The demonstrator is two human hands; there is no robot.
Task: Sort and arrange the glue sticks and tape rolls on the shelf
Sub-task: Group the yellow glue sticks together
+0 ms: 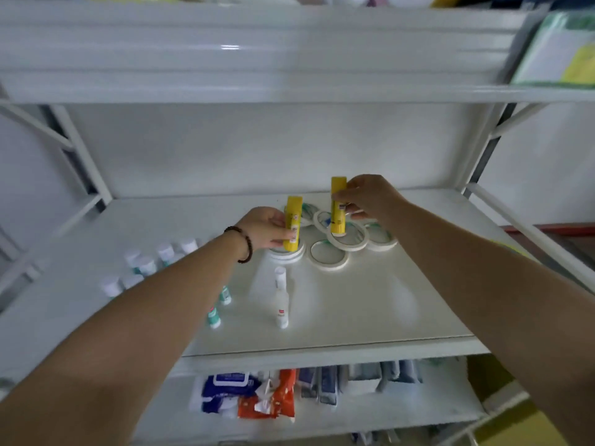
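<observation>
Left hand (265, 228) clenched around yellow glue stick (293, 223), right hand (370, 197) around another (338, 206); both upright at frame centre, over white tape rolls (328, 254) on shelf (370, 317).

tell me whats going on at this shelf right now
A person is reaching into a white shelf with both bare hands. The left hand holds a yellow glue stick upright over a tape roll; the right hand holds a second yellow glue stick upright above the cluster of white tape rolls. Smaller white-capped glue sticks stand to the left, and a white glue stick lies in front.
</observation>
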